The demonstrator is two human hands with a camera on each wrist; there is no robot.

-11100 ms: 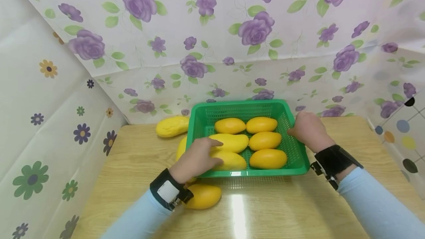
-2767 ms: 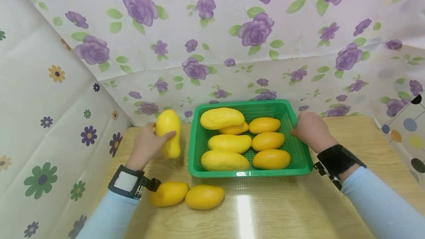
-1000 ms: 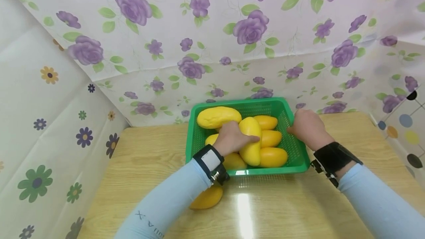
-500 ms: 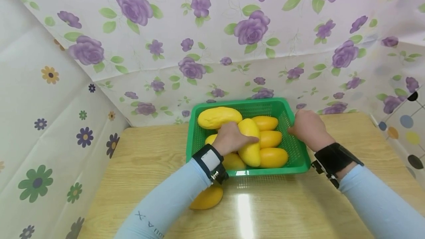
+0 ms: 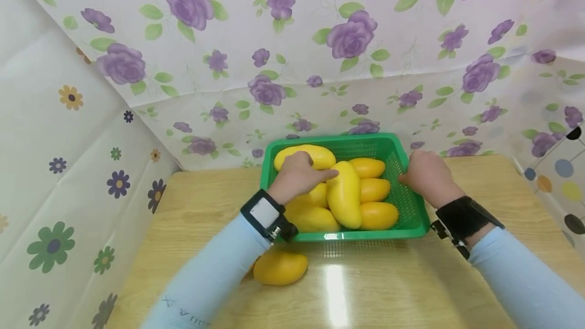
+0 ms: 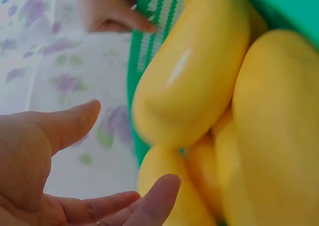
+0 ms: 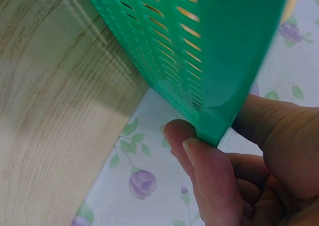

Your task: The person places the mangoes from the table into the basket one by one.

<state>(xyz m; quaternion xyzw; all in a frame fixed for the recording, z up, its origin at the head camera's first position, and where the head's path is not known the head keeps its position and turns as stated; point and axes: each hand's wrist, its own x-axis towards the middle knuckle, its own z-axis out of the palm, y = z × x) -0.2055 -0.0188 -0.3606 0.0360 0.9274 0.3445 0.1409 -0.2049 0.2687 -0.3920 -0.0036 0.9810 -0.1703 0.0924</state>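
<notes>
My left hand (image 5: 297, 176) hovers over the left part of a green plastic basket (image 5: 384, 235), thumb and fingers spread. Just right of its fingertips, a yellow curved mango (image 5: 344, 194) lies on top of other mangoes in the basket. The left wrist view shows a gap between the open left hand (image 6: 30, 151) and the nearest mango (image 6: 194, 71). My right hand (image 5: 427, 176) grips the basket's right rim. In the right wrist view, its fingers (image 7: 214, 176) are under the rim edge, with the thumb on the other side.
Three orange-yellow mangoes (image 5: 375, 190) form a column along the basket's right side. A long yellow mango (image 5: 315, 155) lies at the back left. On the wooden table (image 5: 205, 202), a mango (image 5: 281, 268) sits in front of the basket, beside my left forearm. A flowered sheet (image 5: 292, 65) hangs behind.
My left hand carried the curved yellow mango from the table left of the basket onto the others inside, then let go and drew back slightly left. The right hand stays on the rim.
</notes>
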